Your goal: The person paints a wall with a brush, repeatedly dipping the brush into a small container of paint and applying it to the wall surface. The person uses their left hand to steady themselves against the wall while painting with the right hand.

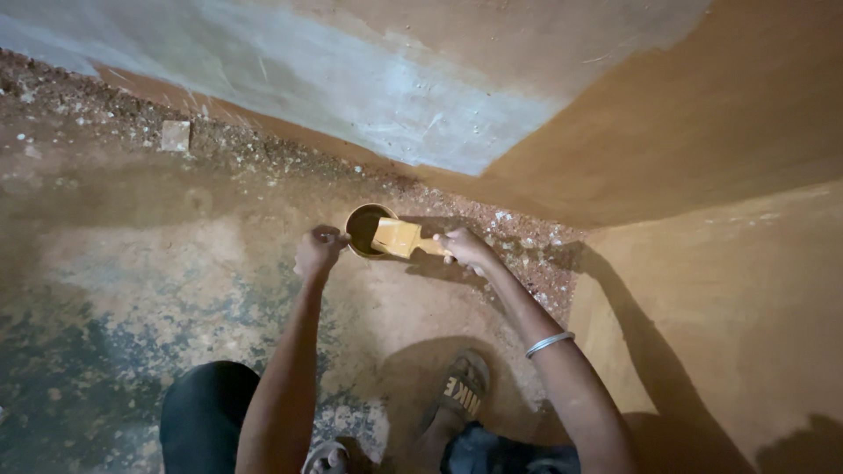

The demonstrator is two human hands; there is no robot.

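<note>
On the dusty floor near the wall's base, the left hand [318, 250] is gripping the rim of a small paint can [363, 230] while the right hand [465, 249], fingers closed around the handle, is resting a paint-loaded brush [397, 237] across it. Wiping excess on the rim would likely limit drips.

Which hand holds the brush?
The right hand, with the bangle, holds the brush over the can; the left hand grips the can's rim.
</note>
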